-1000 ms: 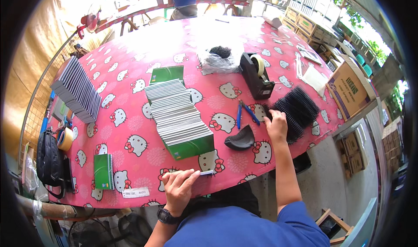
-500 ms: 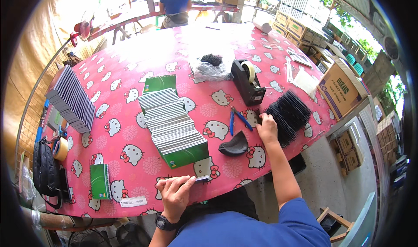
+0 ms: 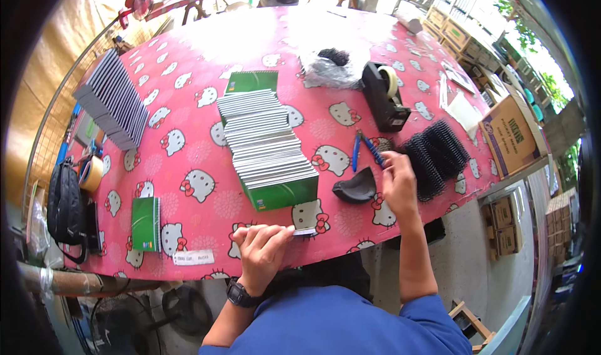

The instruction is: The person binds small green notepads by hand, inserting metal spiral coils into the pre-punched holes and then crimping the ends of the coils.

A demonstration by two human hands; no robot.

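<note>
My left hand [image 3: 261,252] is closed at the near table edge. A thin notebook [image 3: 305,231], seen almost edge-on, sticks out beyond its fingertips; the rest is hidden. My right hand [image 3: 399,178] has curled, slightly blurred fingers beside a pile of black spiral binding coils [image 3: 435,158]. Whatever it pinches is too small to make out. Its fingertips are close to one handle of the blue pliers [image 3: 366,149]. A black curved pouch-like piece [image 3: 355,187] lies left of this hand. Between and beyond my hands, a leaning row of green-covered notebooks [image 3: 269,142] shows its white page edges.
A black tape dispenser [image 3: 384,98] stands behind the pliers, beside a clear plastic bag [image 3: 335,73] with black coils. On the left are stacked notebooks [image 3: 113,101], a green spiral notebook [image 3: 145,223] and a black bag [image 3: 66,205]. A cardboard box [image 3: 512,136] sits at the right edge.
The view has tilted down, so the table things appear higher and farther right. My right hand has drawn slightly back from the coils toward me. My left hand still holds the notebook.
</note>
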